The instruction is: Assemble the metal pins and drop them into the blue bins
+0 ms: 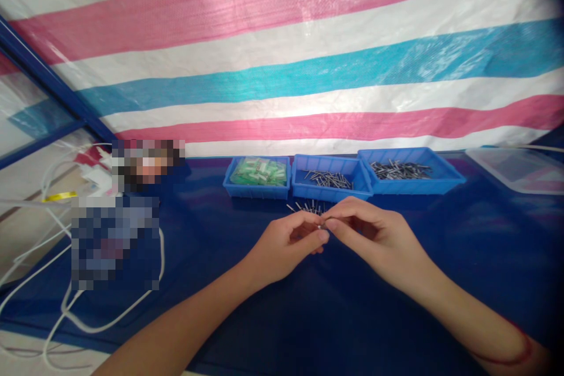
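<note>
My left hand (291, 244) and my right hand (374, 235) meet fingertip to fingertip over the dark blue table (264, 305). Both are pinched on one small metal pin (323, 225) held between them. A few loose metal pins (306, 207) lie on the table just beyond my fingers. Behind these stand three blue bins in a row: the left bin (258, 179) holds green and clear small parts, the middle bin (330, 178) holds metal pins, and the right bin (409, 171) holds several more metal pins.
White cables (88, 305) loop over the table's left part, near blurred-out items. A clear plastic tray (515, 169) sits at the far right. A striped pink, white and blue tarp (282, 59) hangs behind the table.
</note>
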A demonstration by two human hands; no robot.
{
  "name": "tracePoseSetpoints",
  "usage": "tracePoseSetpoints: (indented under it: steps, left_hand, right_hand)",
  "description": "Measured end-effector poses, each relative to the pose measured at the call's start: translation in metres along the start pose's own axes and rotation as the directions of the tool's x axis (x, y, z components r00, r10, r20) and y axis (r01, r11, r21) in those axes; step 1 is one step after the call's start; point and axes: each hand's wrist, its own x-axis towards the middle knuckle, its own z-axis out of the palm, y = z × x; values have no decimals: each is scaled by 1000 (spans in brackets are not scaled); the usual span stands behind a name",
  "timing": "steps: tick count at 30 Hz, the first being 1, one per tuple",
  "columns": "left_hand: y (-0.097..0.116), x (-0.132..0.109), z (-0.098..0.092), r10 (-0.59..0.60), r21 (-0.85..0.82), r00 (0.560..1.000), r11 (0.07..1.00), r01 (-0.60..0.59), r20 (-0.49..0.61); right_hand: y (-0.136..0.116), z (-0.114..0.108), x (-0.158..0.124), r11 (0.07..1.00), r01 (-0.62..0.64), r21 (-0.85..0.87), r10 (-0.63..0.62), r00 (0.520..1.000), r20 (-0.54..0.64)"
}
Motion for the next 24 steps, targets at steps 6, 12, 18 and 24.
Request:
tracePoseSetpoints:
  steps: [6,12,18,24]
  left_hand:
    - [3,0,-3,40,38,997,999,-37,-69]
    - [10,-1,-4,82,55,982,996,-74,-168]
    - [8,-2,-4,77,106,985,992,-61,-154]
    - [9,-2,-4,86,305,991,951,-52,-99]
  right_hand:
    - [2,-3,0,996,79,-48,-80,997,-4]
    - [0,-6,2,980,122,-154,-118,992,40]
    - [4,-9,7,979,100,-176,-98,995,20]
    - [32,-69,24,880,-121,-460,-88,909,-408]
